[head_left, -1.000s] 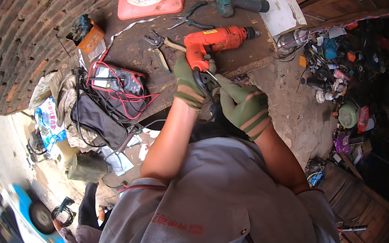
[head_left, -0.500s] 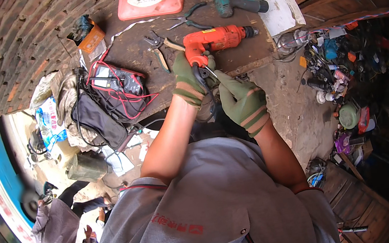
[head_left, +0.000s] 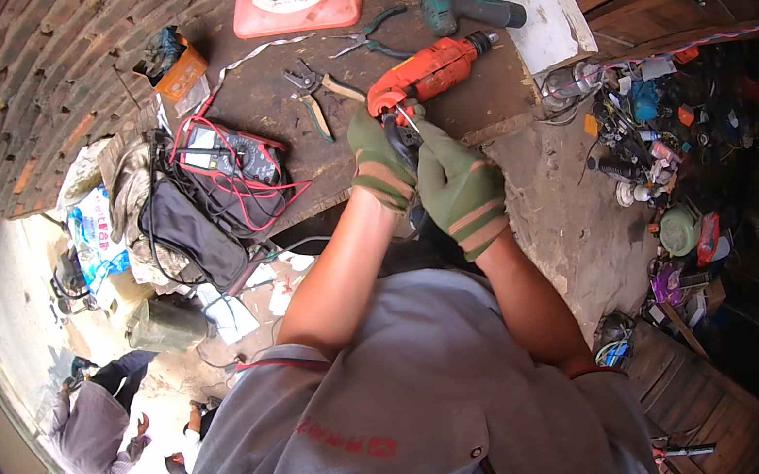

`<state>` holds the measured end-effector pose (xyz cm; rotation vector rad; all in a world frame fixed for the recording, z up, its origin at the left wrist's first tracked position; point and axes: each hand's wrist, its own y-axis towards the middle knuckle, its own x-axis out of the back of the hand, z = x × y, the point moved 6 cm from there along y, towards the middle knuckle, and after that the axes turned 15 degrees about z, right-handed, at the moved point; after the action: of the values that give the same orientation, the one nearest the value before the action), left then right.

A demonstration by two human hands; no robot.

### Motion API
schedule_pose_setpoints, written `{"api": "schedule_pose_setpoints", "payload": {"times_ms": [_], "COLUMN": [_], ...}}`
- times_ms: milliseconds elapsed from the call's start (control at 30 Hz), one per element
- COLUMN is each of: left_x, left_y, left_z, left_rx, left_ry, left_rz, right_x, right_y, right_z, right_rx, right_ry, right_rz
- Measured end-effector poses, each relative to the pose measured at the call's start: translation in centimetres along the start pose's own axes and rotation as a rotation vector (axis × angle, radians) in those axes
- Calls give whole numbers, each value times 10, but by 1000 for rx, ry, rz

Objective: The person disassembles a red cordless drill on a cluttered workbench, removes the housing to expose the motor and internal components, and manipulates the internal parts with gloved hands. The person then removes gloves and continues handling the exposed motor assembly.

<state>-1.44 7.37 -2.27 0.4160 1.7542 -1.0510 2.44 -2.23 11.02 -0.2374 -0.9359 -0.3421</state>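
Gripping orange drill (head_left: 429, 73), gloved hands (head_left: 418, 167).

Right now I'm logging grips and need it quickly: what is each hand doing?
Left hand: closed around the handle end of the orange drill.
Right hand: fingers curled at the drill's black cord; a firm grip cannot be told.

the passer-by (head_left: 95, 432) in grey has walked further down the street, lower left.
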Motion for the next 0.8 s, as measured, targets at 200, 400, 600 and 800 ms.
{"api": "schedule_pose_setpoints", "payload": {"times_ms": [200, 400, 600, 800], "left_x": [7, 22, 41, 48], "left_y": [-3, -18, -18, -15], "left_z": [-7, -7, -7, -6], "left_rx": [116, 107, 277, 287], "left_ry": [63, -1, -104, -61], "left_rz": [56, 5, 166, 400], "right_x": [2, -16, -20, 21], "right_y": [-5, -23, -11, 91], "right_z": [-13, -24, -100, -91], "right_rx": [13, 26, -22, 73], "right_ry": [-74, -8, 519, -238], "right_rz": [93, 135, 166, 315]}}
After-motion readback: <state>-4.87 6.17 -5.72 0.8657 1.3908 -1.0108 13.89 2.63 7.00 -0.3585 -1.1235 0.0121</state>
